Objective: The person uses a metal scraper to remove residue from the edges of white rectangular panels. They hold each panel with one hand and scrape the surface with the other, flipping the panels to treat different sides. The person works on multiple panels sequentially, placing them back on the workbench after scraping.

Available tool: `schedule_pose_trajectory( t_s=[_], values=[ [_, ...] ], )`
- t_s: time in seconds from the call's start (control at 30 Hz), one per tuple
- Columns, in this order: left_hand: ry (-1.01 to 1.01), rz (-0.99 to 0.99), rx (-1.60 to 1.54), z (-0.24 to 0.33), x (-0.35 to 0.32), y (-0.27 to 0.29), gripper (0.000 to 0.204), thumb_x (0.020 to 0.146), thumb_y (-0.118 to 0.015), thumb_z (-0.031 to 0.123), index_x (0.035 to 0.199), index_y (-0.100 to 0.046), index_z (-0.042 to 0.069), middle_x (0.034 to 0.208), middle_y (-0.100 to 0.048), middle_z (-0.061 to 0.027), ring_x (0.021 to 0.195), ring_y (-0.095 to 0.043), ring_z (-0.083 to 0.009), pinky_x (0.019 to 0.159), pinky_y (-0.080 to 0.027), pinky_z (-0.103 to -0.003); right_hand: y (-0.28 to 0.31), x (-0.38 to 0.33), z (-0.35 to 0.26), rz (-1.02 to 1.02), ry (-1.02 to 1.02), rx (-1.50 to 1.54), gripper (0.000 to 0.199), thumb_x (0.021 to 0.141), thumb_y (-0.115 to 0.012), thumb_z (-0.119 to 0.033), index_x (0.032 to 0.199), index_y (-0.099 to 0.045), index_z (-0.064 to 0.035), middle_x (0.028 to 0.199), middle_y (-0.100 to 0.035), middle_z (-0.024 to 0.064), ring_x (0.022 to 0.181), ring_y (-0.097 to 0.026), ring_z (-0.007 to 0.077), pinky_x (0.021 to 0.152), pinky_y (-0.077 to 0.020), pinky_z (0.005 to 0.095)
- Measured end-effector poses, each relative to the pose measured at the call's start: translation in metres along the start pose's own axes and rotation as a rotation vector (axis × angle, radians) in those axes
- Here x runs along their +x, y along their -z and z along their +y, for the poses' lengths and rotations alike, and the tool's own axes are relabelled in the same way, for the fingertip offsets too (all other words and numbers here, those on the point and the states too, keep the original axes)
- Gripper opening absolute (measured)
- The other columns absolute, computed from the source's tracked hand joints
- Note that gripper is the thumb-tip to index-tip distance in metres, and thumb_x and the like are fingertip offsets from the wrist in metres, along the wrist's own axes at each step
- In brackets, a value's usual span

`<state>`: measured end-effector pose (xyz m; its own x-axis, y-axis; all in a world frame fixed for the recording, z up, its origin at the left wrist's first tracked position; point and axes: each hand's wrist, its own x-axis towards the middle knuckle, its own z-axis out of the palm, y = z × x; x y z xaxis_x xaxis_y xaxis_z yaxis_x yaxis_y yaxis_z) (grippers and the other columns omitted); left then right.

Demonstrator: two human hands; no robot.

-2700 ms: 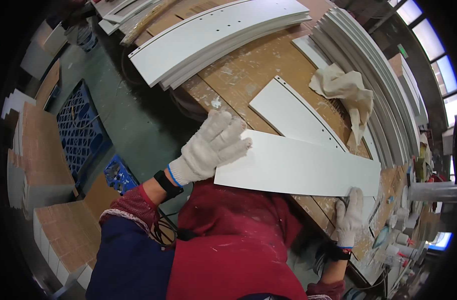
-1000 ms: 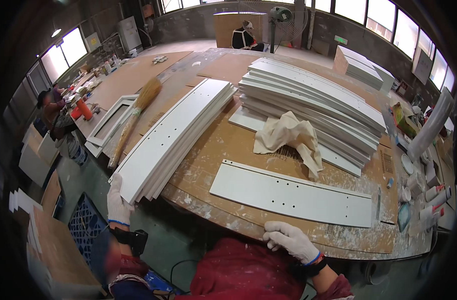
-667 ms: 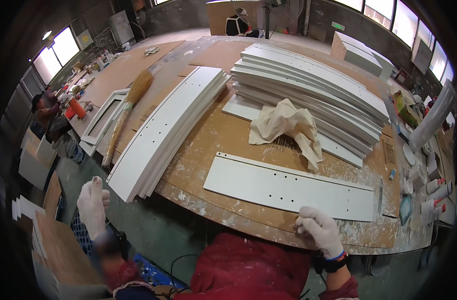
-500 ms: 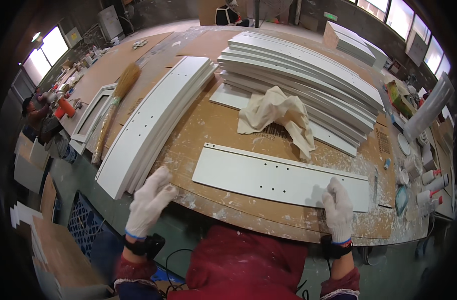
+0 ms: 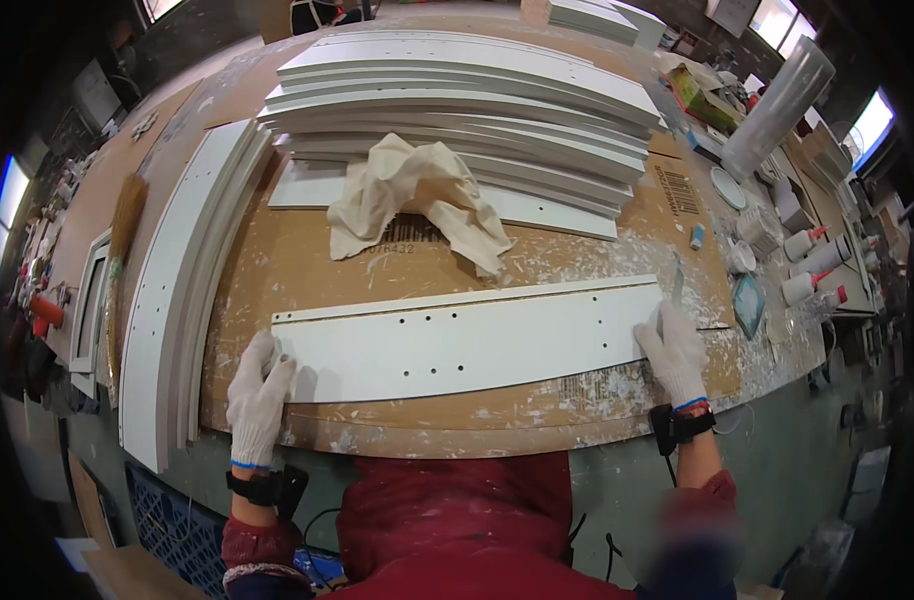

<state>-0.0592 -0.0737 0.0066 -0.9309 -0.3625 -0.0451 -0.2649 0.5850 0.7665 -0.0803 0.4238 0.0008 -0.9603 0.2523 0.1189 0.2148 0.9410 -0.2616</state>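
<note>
A long white panel (image 5: 467, 340) with several small drilled holes lies flat on the cardboard-covered bench (image 5: 307, 260), close to its near edge. My left hand (image 5: 259, 395), in a white knit glove, grips the panel's left end. My right hand (image 5: 674, 352), gloved the same, holds the panel's right end. A thin metal scraper (image 5: 675, 280) lies on the bench just beyond my right fingers. A crumpled cream cloth (image 5: 417, 195) sits behind the panel.
A tall stack of white panels (image 5: 477, 100) fills the back of the bench, with another stack (image 5: 177, 290) along the left edge beside a brush (image 5: 122, 230). Squeeze bottles (image 5: 812, 265) and small tubs crowd the right end. A blue crate (image 5: 167, 510) stands on the floor at lower left.
Both hands were off the bench a second ago. They rose to the panel, left hand to its left end and right hand to its right end, and the view tipped down toward it.
</note>
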Motion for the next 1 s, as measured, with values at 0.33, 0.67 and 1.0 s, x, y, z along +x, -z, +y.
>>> schedule_pose_trajectory(
  t_s=[0.33,0.67,1.0],
  values=[
    [0.392,0.162,-0.865,-0.103,-0.072,0.039,0.039,0.097,-0.056,0.024,0.124,-0.053,-0.003,0.111,-0.06,-0.0074,0.097,-0.06,-0.0147,0.081,-0.05,-0.026,0.0,0.0,0.002,-0.177,0.188,0.441,0.046,0.08,-0.066,-0.025,0.119,-0.056,-0.0035,0.106,-0.061,0.0187,0.1,-0.057,0.0354,0.088,-0.0451,0.0407],
    [0.588,-0.106,-0.937,-0.098,-0.106,0.023,0.041,0.095,-0.058,0.03,0.123,-0.049,0.0,0.106,-0.062,-0.0102,0.085,-0.066,-0.0175,0.067,-0.056,-0.027,0.023,0.054,0.041,-0.137,-0.232,-0.207,0.039,0.082,-0.061,-0.039,0.094,-0.063,-0.0021,0.103,-0.063,0.0227,0.096,-0.06,0.0393,0.082,-0.0473,0.0484],
    [0.576,-0.131,-1.017,-0.085,-0.115,0.016,0.041,0.095,-0.056,0.025,0.121,-0.049,-0.005,0.107,-0.063,-0.0162,0.09,-0.069,-0.024,0.071,-0.06,-0.031,-0.013,0.067,0.053,0.015,-0.281,-0.212,0.029,0.079,-0.061,-0.032,0.085,-0.061,-0.0035,0.087,-0.065,0.021,0.087,-0.062,0.0389,0.075,-0.0469,0.0464]
  ],
)
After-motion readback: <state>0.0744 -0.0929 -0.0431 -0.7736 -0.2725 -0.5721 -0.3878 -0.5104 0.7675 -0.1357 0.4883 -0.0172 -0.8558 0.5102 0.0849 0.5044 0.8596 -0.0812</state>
